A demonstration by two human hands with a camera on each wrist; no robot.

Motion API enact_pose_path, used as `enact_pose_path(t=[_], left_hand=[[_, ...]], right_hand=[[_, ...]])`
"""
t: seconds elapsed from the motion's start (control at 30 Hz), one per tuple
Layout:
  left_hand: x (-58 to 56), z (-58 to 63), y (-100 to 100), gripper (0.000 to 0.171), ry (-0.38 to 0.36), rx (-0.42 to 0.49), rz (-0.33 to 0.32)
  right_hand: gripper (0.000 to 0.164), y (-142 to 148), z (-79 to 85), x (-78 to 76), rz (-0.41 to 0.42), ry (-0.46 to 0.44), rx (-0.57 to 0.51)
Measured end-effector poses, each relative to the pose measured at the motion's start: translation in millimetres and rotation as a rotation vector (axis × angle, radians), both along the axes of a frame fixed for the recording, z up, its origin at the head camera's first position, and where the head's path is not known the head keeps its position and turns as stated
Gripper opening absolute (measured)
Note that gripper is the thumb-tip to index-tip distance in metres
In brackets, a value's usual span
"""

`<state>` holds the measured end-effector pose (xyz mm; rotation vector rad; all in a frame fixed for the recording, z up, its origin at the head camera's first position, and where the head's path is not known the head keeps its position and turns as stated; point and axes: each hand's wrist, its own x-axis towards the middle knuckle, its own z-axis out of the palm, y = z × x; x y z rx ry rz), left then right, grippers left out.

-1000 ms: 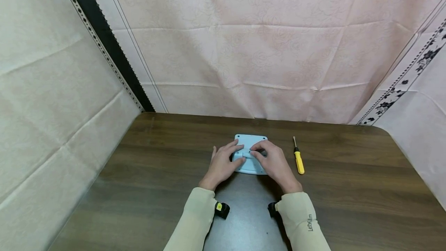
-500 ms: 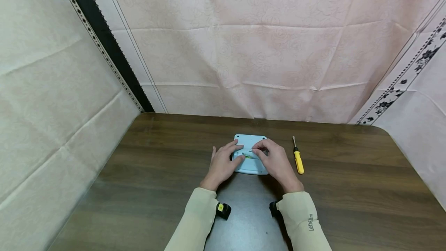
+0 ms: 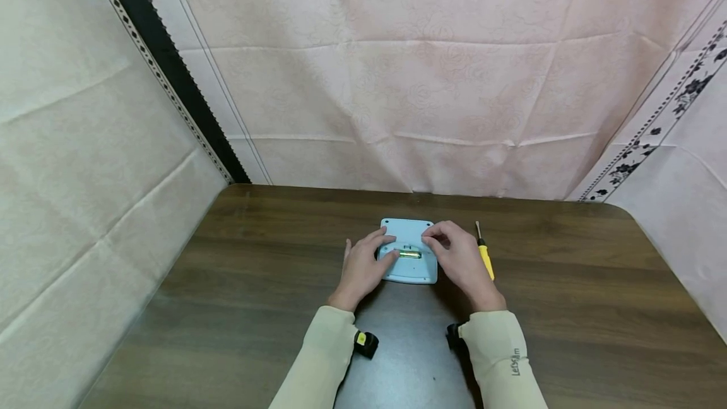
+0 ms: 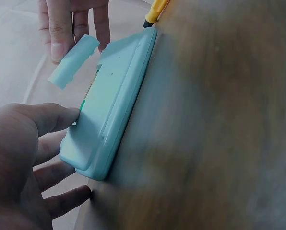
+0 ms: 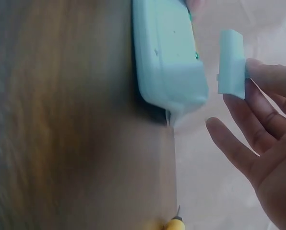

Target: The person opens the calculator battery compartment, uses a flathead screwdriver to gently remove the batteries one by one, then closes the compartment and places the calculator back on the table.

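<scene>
A light-blue flat device point(image 3: 410, 274) with rounded corners lies on the table, its battery compartment uncovered. Inside sits a battery point(image 3: 410, 254) with a green and gold casing. My left hand point(image 3: 361, 271) rests at the device's left side, thumb and index finger extended onto its surface. Above the right part of the device, my right hand point(image 3: 459, 260) pinches a small light-blue battery cover point(image 5: 231, 62) between thumb and fingers. In the left wrist view the cover point(image 4: 75, 61) is tilted and apart from the device.
A screwdriver point(image 3: 485, 259) with a yellow handle lies right of the device, partly behind my right hand. The brown wooden table point(image 3: 238, 283) ends at a pale cloth point(image 3: 397, 112) at the back. Another cloth hangs on each side.
My right hand has lifted the battery cover away to the right, and the battery beneath has come into sight. My left hand stays in nearly the same place on the device.
</scene>
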<state>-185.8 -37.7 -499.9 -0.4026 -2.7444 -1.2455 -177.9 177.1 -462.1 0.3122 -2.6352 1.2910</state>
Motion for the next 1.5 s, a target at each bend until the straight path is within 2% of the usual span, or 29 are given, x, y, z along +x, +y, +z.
enact_pose_path(t=[0.6,1.07,1.5], left_hand=[[0.4,1.2,-0.9,0.034,0.005,0.015,0.011],[0.5,1.8,-0.1,0.034,0.011,0.022,-0.004],[1.3,1.4,0.6,0.034,-0.008,0.013,0.002]], right_hand=[[0.008,21.0,7.2,-1.9,-0.052,-0.002,0.024],[0.010,35.6,7.8,-0.6,-0.085,-0.084,0.082],[0.007,45.3,1.5,-0.8,-0.063,-0.141,0.135]])
